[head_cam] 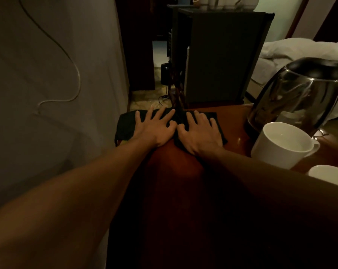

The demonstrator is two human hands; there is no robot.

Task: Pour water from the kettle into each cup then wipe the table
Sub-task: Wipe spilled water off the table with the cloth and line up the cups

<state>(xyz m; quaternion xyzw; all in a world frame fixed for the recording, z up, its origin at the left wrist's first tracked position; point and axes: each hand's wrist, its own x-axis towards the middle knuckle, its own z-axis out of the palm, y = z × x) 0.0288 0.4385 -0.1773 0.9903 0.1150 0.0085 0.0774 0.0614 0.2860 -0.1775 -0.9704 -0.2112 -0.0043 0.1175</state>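
Note:
A dark cloth (125, 125) lies spread at the far left corner of the reddish-brown wooden table (185, 171). My left hand (156, 129) and my right hand (200, 133) both press flat on the cloth, side by side, fingers straight and spread. A shiny steel kettle (298, 94) stands at the table's far right. Just in front of it is a white cup (280, 146) with water inside. The rim of a second white cup (331, 175) shows at the right edge.
A grey wall (53, 113) with a loose white cable (75, 74) runs along the left. Beyond the table stands a dark cabinet (222, 55). A bed with white bedding (300, 49) is at the back right. A small wet patch (239, 141) glints near the kettle.

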